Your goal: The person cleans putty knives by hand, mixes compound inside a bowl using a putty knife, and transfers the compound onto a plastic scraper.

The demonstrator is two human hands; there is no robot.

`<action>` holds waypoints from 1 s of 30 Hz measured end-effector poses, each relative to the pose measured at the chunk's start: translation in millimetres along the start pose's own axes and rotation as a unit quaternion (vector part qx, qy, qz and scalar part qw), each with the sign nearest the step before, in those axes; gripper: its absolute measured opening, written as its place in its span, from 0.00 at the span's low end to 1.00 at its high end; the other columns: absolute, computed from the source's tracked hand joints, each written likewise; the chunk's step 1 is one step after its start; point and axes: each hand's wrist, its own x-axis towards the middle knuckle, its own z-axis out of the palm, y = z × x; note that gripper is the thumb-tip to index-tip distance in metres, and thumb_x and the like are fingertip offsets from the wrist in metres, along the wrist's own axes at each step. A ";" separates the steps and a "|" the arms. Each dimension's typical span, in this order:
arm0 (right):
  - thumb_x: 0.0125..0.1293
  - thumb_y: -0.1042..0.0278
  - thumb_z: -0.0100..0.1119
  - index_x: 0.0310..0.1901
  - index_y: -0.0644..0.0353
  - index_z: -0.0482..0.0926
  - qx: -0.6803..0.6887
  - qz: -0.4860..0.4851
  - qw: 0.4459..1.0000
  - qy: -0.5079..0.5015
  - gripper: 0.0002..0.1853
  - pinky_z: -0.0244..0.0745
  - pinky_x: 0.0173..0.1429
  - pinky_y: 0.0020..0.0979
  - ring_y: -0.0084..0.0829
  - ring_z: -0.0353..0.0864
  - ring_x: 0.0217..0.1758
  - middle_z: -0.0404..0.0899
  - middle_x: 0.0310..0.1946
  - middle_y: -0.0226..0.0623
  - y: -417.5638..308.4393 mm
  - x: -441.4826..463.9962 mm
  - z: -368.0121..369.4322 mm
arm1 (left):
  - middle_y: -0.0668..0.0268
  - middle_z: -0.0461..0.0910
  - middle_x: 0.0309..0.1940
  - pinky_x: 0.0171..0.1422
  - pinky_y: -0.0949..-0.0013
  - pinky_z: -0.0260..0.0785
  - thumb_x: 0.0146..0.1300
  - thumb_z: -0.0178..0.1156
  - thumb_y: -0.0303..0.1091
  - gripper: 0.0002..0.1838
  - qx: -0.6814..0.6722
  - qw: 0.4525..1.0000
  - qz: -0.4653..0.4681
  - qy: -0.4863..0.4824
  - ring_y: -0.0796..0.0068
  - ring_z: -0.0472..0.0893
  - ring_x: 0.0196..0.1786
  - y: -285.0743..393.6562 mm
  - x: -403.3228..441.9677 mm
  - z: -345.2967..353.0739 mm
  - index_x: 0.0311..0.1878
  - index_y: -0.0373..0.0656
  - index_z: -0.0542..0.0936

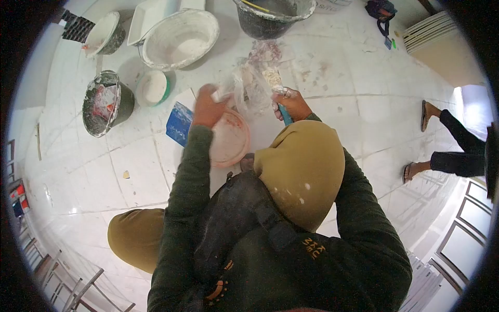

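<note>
Head camera: the person's right hand (pixel 294 105) is holding a teal-handled scraper (pixel 285 115), its fingers wrapping firmly around the handle, while pale, crumbly material (pixel 272 78) is showing at the blade end, beside a crumpled clear plastic bag (pixel 241 92) that is spreading over the white tiled floor (pixel 332 80). The left hand (pixel 208 108) is hovering at the edge of a round pink plastic tub (pixel 247 139), near the bag; its fingers are blurring (whether they are closing on the plastic, I cannot tell). A flat blue rectangular piece (pixel 179 124) is sticking out beside the left wrist. Beyond, a white-smeared round basin (pixel 205 31) and a black bucket (pixel 267 28) are standing, while another person's sandalled foot (pixel 425 117) is showing at the right.
</note>
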 end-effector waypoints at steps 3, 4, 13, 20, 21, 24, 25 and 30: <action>0.64 0.68 0.56 0.39 0.60 0.70 -0.021 -0.044 0.999 0.005 0.07 0.66 0.19 0.27 0.26 0.71 0.16 0.72 0.20 0.33 -6.8 11.9 -11.0 | 0.48 0.68 0.47 0.53 0.57 0.67 0.49 0.67 0.34 0.28 -0.057 0.982 0.081 0.161 0.50 0.72 0.52 79.1 18.2 33.5 0.51 0.36 0.66; 0.64 0.68 0.56 0.38 0.60 0.71 -0.011 -0.037 0.999 0.001 0.07 0.66 0.19 0.27 0.26 0.71 0.16 0.72 0.20 0.33 0.1 12.7 -5.3 | 0.50 0.69 0.42 0.48 0.56 0.70 0.48 0.67 0.31 0.25 -0.035 0.976 0.091 0.197 0.51 0.75 0.47 81.7 14.5 34.3 0.47 0.36 0.67; 0.64 0.69 0.53 0.39 0.63 0.72 -0.080 -0.013 0.997 -0.008 0.07 0.67 0.21 0.26 0.23 0.72 0.17 0.73 0.21 0.33 -1.3 1.1 16.3 | 0.52 0.77 0.35 0.47 0.58 0.71 0.49 0.52 0.21 0.17 -0.081 0.984 0.018 0.156 0.48 0.78 0.41 28.9 12.1 25.0 0.45 0.42 0.75; 0.61 0.74 0.48 0.42 0.64 0.73 -0.194 -0.069 0.976 -0.075 0.09 0.67 0.25 0.26 0.21 0.71 0.22 0.73 0.22 0.31 23.9 23.6 26.8 | 0.52 0.77 0.42 0.48 0.60 0.72 0.47 0.53 0.19 0.17 -0.072 0.964 0.107 0.235 0.52 0.78 0.41 13.8 -2.7 30.2 0.42 0.42 0.80; 0.61 0.74 0.48 0.43 0.66 0.72 -0.264 -0.083 0.959 -0.060 0.09 0.67 0.25 0.26 0.22 0.71 0.22 0.72 0.22 0.32 24.8 23.8 28.2 | 0.53 0.77 0.43 0.47 0.61 0.72 0.47 0.53 0.19 0.18 -0.086 0.961 0.108 0.241 0.54 0.79 0.41 16.9 -5.1 30.1 0.43 0.42 0.80; 0.61 0.73 0.49 0.45 0.70 0.71 -0.399 -0.118 0.909 -0.031 0.12 0.68 0.26 0.27 0.22 0.70 0.22 0.71 0.23 0.33 28.9 22.3 32.1 | 0.54 0.78 0.44 0.46 0.64 0.72 0.47 0.54 0.20 0.18 -0.172 0.961 0.049 0.213 0.59 0.79 0.38 31.0 -12.6 29.0 0.44 0.42 0.80; 0.61 0.72 0.50 0.45 0.71 0.71 -0.402 -0.124 0.907 -0.030 0.13 0.68 0.26 0.28 0.22 0.70 0.22 0.71 0.24 0.33 30.5 21.4 32.8 | 0.55 0.78 0.44 0.45 0.65 0.72 0.48 0.55 0.20 0.18 -0.208 0.958 0.020 0.194 0.60 0.80 0.38 36.3 -13.8 28.1 0.45 0.41 0.80; 0.61 0.71 0.51 0.47 0.70 0.72 -0.320 -0.046 0.946 -0.002 0.14 0.72 0.28 0.28 0.22 0.70 0.23 0.72 0.25 0.35 21.4 1.5 52.6 | 0.56 0.77 0.43 0.45 0.65 0.72 0.47 0.55 0.20 0.19 -0.300 0.938 -0.018 0.170 0.62 0.79 0.37 39.9 -14.5 35.7 0.46 0.42 0.79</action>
